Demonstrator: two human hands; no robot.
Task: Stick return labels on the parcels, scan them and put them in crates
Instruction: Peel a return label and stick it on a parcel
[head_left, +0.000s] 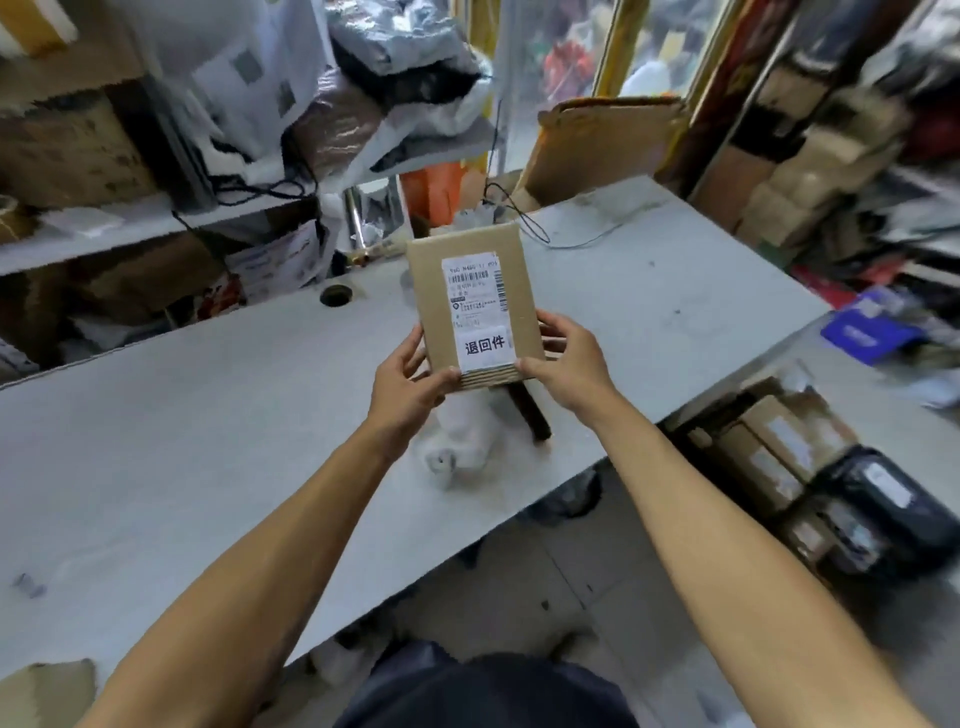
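I hold a small brown cardboard parcel (470, 244) upright above the grey table (208, 415). It carries a white shipping label (474, 288) and, below it, a white return label (485, 347) with black characters. My left hand (408, 382) grips the parcel's lower left corner. My right hand (569, 364) grips its lower right edge, thumb at the return label's corner. Under the parcel a white object (467, 431) and a dark stick-like thing (530, 413) lie on the table.
A crate (810, 467) with several parcels stands on the floor at the right. Shelves (104, 234) of bags and boxes fill the left. An open cardboard box (602, 145) sits at the table's far end, with cables (524, 218) beside it.
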